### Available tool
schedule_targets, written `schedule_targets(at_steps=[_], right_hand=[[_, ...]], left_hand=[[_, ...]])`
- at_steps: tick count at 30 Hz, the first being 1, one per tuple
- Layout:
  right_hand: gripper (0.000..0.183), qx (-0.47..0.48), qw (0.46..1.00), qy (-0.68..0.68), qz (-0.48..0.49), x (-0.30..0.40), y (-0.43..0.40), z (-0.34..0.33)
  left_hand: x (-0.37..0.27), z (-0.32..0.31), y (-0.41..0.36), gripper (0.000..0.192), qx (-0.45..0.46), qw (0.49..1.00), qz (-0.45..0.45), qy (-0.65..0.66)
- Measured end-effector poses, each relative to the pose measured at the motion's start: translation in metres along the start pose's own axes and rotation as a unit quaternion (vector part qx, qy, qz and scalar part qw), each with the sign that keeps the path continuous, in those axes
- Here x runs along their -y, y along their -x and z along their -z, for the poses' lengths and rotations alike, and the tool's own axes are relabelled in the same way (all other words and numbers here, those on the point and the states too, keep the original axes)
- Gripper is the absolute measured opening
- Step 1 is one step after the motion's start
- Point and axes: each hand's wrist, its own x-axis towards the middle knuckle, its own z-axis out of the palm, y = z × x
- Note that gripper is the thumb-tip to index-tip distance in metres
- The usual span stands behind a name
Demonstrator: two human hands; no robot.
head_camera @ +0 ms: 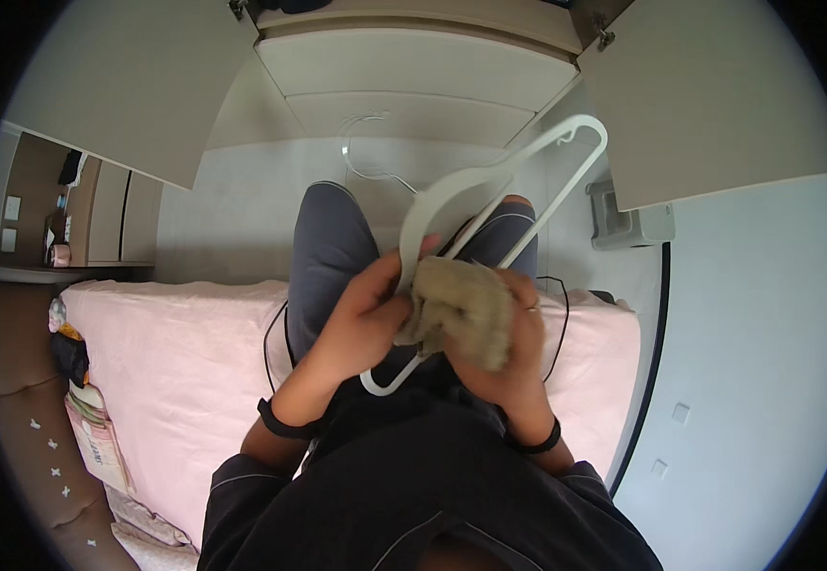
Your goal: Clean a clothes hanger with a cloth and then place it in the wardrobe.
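Observation:
Over my lap is a white plastic clothes hanger [436,198], tilted so that one notched end points up and to the right and its hook comes out below my hands. My left hand [365,320] grips the hanger's shoulder arm. A khaki, fuzzy cloth [464,303] is bunched in my right hand [517,350], pressed around the hanger beside my left fingers. The cloth and the right fingers are blurred, and part of the hanger is hidden behind them.
Open cabinet doors [135,78] [713,93] flank closed drawers [413,68]. A white cable [356,168] lies on the floor. A grey plastic step stool [631,218] stands right, by the wall. I sit on a bed with a pink cover [171,357]; bags [96,435] lie at its left edge.

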Motion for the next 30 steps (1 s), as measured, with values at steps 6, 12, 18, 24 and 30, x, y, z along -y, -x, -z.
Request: schedule_targets(at_steps=[6, 12, 18, 24, 30], right_hand=[[0.048, 0.036, 0.999, 0.018, -0.010, 0.000, -0.005, -0.020], [0.044, 0.114, 0.993, 0.002, -0.021, 0.008, 0.004, -0.017], [0.043, 0.084, 0.983, -0.149, -0.061, -0.005, 0.003, 0.002], [0.051, 0.044, 0.999, -0.019, 0.002, 0.005, -0.008, -0.009], [0.055, 0.050, 0.998, 0.019, 0.036, 0.005, 0.003, -0.024]], left_hand=[[0.010, -0.008, 0.005, 0.048, -0.050, 0.995, -0.061, -0.068], [0.011, -0.013, -0.009, 0.046, -0.100, 0.984, -0.148, -0.017], [-0.008, -0.007, -0.009, 0.048, -0.111, 0.991, -0.024, 0.073], [-0.009, -0.020, -0.007, 0.047, -0.079, 0.987, -0.016, 0.142], [0.003, -0.020, -0.010, 0.050, -0.079, 0.988, -0.106, 0.076]])
